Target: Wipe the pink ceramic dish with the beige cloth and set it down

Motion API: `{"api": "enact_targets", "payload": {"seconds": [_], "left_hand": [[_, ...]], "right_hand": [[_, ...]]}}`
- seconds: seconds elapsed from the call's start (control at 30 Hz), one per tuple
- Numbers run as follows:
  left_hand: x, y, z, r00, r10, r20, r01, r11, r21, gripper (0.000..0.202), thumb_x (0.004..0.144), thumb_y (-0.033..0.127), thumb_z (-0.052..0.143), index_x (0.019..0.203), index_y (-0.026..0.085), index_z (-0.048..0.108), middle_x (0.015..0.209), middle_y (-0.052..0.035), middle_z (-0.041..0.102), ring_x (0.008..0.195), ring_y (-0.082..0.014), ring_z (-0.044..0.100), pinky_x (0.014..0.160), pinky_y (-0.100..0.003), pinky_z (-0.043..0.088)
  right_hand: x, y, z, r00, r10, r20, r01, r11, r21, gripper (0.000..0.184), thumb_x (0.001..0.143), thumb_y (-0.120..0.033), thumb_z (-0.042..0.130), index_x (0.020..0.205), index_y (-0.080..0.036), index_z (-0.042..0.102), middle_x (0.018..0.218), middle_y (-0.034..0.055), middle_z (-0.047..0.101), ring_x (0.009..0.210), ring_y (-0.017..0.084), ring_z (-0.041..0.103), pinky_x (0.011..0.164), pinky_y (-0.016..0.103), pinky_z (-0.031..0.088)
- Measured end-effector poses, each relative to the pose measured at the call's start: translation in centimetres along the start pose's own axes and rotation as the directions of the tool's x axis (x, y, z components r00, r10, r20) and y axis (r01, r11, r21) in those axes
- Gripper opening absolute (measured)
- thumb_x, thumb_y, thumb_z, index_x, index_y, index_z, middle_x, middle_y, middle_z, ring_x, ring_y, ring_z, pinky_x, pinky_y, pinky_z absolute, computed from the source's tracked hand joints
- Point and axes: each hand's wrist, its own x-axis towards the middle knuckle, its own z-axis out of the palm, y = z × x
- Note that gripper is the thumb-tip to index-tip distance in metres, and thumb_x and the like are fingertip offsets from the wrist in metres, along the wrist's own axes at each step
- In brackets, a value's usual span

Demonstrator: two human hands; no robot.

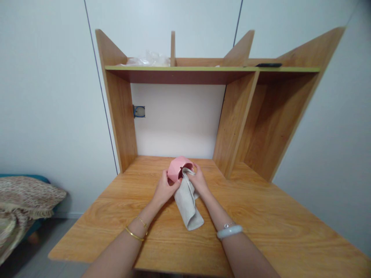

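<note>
A pink cup [177,168] is held tilted above the wooden desk [255,220], near its back middle. My left hand [164,189] grips the cup from the left and below. My right hand [198,181] is closed on a light grey cloth [187,204] and presses its upper end against the cup's opening. The rest of the cloth hangs down and lies on the desk between my forearms.
A wooden hutch [232,127] with upright dividers stands at the desk's back. Its top shelf holds a crumpled clear plastic bag [149,60] at left and a dark flat object [268,65] at right. A bed with a patterned blanket [20,200] is at far left.
</note>
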Motion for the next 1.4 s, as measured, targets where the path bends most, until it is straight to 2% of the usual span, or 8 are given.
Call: {"api": "enact_targets", "payload": {"seconds": [0.27,0.43,0.53,0.9,1.1,1.23,1.33,1.4], "left_hand": [[0.0,1.2,-0.8,1.0,0.0,0.023,-0.009,0.927,0.374,0.048,0.069,0.046,0.06,0.107,0.018,0.054,0.082,-0.0051,0.066,0.071,-0.0186,0.059,0.062,-0.027,0.043],[-0.1,1.6,-0.9,0.997,-0.015,0.069,-0.018,0.891,0.454,0.046,0.068,0.044,0.061,0.106,0.018,0.058,0.085,-0.0068,0.067,0.074,-0.0216,0.06,0.063,-0.028,0.042],[0.0,1.6,-1.0,0.999,0.013,0.053,-0.036,0.888,0.458,0.047,0.069,0.045,0.06,0.107,0.018,0.058,0.089,-0.0075,0.067,0.078,-0.0224,0.061,0.066,-0.029,0.043],[0.6,0.3,-0.8,1.0,0.025,0.017,-0.028,0.973,0.231,0.055,0.076,0.049,0.054,0.122,0.019,0.049,0.103,-0.0086,0.064,0.088,-0.0217,0.06,0.076,-0.032,0.045],[1.2,0.0,-0.6,0.998,0.034,-0.048,-0.032,0.999,0.031,0.067,0.07,0.05,0.063,0.123,0.014,0.045,0.117,-0.0148,0.055,0.101,-0.023,0.054,0.083,-0.034,0.044],[0.6,0.5,-0.5,0.995,0.023,0.102,-0.009,0.991,-0.131,0.063,0.069,0.048,0.064,0.12,0.016,0.045,0.117,-0.0127,0.054,0.102,-0.0215,0.054,0.088,-0.034,0.041],[0.3,0.5,-0.3,0.973,0.004,0.233,0.051,0.972,-0.228,0.056,0.071,0.047,0.062,0.114,0.016,0.044,0.108,-0.01,0.058,0.094,-0.0188,0.056,0.082,-0.032,0.044],[0.2,0.2,-0.1,0.971,-0.025,0.236,0.08,0.971,-0.226,0.052,0.07,0.046,0.064,0.107,0.015,0.044,0.101,-0.0088,0.058,0.087,-0.0171,0.057,0.076,-0.03,0.046]], "right_hand": [[-0.5,-1.1,-1.1,0.999,-0.017,0.03,0.026,0.947,-0.32,0.078,0.068,-0.03,0.064,0.135,-0.007,0.03,0.094,0.0157,0.067,0.089,0.025,0.063,0.071,0.028,0.046],[-1.1,-2.1,-2.0,0.997,-0.033,0.068,0.064,0.843,-0.535,0.078,0.076,-0.035,0.058,0.14,-0.01,0.021,0.085,0.0142,0.068,0.081,0.026,0.064,0.063,0.027,0.042],[-1.5,-2.5,-2.1,0.995,-0.049,0.089,0.091,0.817,-0.569,0.077,0.078,-0.036,0.055,0.142,-0.013,0.017,0.08,0.0117,0.068,0.076,0.025,0.065,0.059,0.026,0.04],[-1.7,-2.6,-1.7,0.986,-0.165,-0.006,0.161,0.971,-0.177,0.074,0.076,-0.024,0.049,0.141,-0.008,0.019,0.07,0.0052,0.067,0.069,0.02,0.063,0.068,0.027,0.045],[-1.3,-2.4,-1.2,0.991,-0.11,-0.081,0.106,0.993,-0.055,0.073,0.073,-0.029,0.053,0.138,-0.009,0.028,0.092,0.0121,0.068,0.089,0.023,0.063,0.078,0.03,0.046],[-0.6,-1.5,-1.1,0.987,-0.068,-0.143,0.073,0.997,0.032,0.073,0.071,-0.034,0.055,0.136,-0.01,0.032,0.116,0.0161,0.059,0.105,0.023,0.057,0.086,0.033,0.044],[-0.3,-1.0,-1.2,0.988,-0.053,-0.148,0.065,0.995,0.081,0.072,0.069,-0.036,0.057,0.133,-0.01,0.035,0.117,0.0158,0.059,0.106,0.023,0.057,0.087,0.032,0.043],[-0.1,-0.8,-1.1,0.989,-0.048,-0.143,0.062,0.994,0.093,0.073,0.067,-0.036,0.059,0.132,-0.012,0.036,0.113,0.0144,0.061,0.102,0.023,0.059,0.086,0.032,0.044]]}}
